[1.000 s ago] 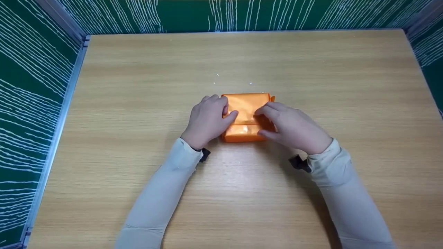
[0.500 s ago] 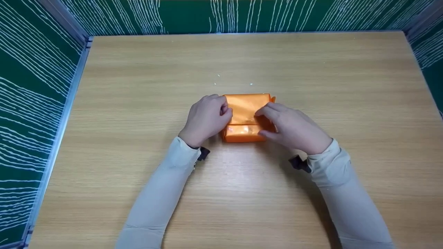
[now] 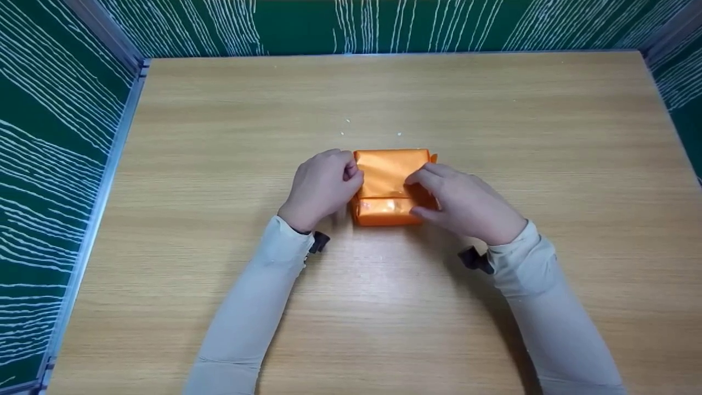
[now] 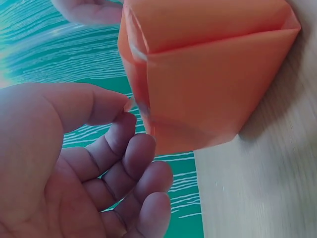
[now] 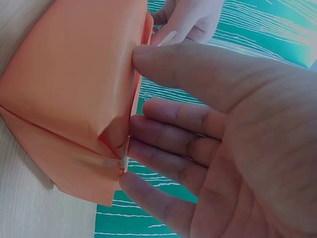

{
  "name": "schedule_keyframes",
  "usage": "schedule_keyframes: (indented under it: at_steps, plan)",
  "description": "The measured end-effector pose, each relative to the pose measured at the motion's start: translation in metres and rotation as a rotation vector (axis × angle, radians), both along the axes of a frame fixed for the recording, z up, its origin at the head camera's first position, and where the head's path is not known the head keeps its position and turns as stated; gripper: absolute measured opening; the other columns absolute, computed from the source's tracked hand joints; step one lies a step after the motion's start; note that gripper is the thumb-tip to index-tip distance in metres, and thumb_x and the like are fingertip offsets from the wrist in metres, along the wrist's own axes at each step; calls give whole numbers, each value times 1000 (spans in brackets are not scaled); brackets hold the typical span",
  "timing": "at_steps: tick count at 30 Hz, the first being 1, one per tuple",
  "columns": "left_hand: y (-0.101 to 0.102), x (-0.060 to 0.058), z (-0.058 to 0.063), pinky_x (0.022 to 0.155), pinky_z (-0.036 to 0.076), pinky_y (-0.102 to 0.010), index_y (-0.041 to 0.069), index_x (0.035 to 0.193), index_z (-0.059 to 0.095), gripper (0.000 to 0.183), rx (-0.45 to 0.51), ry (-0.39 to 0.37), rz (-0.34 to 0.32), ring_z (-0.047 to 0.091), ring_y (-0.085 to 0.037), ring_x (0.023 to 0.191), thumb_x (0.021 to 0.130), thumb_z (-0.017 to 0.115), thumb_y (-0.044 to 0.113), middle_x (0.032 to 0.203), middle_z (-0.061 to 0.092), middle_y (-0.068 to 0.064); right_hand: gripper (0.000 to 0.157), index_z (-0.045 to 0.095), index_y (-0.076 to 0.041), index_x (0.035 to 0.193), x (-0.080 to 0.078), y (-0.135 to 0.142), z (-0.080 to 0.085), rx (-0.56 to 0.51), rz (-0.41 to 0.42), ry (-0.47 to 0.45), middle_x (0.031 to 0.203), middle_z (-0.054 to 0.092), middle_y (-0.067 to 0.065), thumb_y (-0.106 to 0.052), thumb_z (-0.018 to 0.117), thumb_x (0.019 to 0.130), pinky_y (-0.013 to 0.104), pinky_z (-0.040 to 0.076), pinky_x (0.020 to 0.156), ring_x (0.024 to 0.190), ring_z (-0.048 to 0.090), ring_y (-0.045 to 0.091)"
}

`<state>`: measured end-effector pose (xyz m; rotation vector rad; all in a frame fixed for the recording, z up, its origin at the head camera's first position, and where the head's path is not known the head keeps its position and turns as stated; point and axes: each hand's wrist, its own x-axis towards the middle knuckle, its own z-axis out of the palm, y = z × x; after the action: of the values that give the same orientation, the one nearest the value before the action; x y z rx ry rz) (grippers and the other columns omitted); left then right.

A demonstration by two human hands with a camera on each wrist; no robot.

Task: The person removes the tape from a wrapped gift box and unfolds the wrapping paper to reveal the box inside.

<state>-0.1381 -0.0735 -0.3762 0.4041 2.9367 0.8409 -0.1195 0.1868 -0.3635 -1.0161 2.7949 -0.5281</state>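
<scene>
An orange paper-wrapped package (image 3: 389, 173) lies on the table, with a folded flap across its top and a crease near the front edge. At its left edge my left hand (image 3: 323, 184) pinches a small translucent bit, like the end of clear tape (image 4: 131, 104), between thumb and forefinger; the other fingers are loosely bent. My right hand (image 3: 452, 197) rests on the package's right side, fingertips on the top and thumb by the front edge. In the right wrist view these fingers (image 5: 173, 158) are extended and spread. A folded end of the wrapping (image 5: 84, 163) shows there.
The wooden table (image 3: 384, 307) surrounds the package. Green panels with white wavy lines (image 3: 296, 27) stand behind it and at both sides. Several tiny white specks (image 3: 399, 134) lie beyond the package.
My left hand has shifted slightly left, off the package's top, and its thumb has drawn in against the fingers. My right hand and the package stay where they were.
</scene>
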Motion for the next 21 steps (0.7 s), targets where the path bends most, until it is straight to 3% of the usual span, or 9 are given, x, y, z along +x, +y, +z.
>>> schedule_keyframes:
  at_steps: [21]
  plan:
    - [-19,0,2,67,42,-31,15,83,67,23,49,-78,33,58,-17,71,99,65,31,74,62,4,38,66,-7,121,0,0,-1,16,-4,3,112,65,8,-23,81,90,42,57,83,94,62,24]
